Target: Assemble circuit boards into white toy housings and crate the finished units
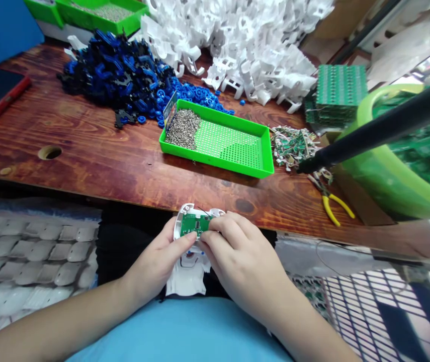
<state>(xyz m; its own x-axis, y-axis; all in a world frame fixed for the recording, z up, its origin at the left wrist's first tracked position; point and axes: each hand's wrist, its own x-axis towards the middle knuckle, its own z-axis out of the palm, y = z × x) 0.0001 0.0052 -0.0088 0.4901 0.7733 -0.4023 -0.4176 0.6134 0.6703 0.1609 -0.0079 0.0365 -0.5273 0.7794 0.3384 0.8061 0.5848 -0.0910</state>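
Observation:
Close to my body, below the table's front edge, a white plastic housing (186,281) is held with a green circuit board (190,221) seated in its upper part. My left hand (165,251) grips the housing's left side, its thumb lying on the board's lower edge. My right hand (237,246) is closed over the right side, fingertips bent down at the board and covering that part of it. A thin dark wire shows above the board near the right fingers. Whether those fingers pinch a small part is hidden.
On the wooden table (97,171) lie a green tray (215,161) with screws, blue and black parts (116,75), white housings (245,45) and yellow-handled pliers (331,201). A black bar (380,125) crosses before a green tub (365,115) at right. Stacked boards (341,90) stand behind.

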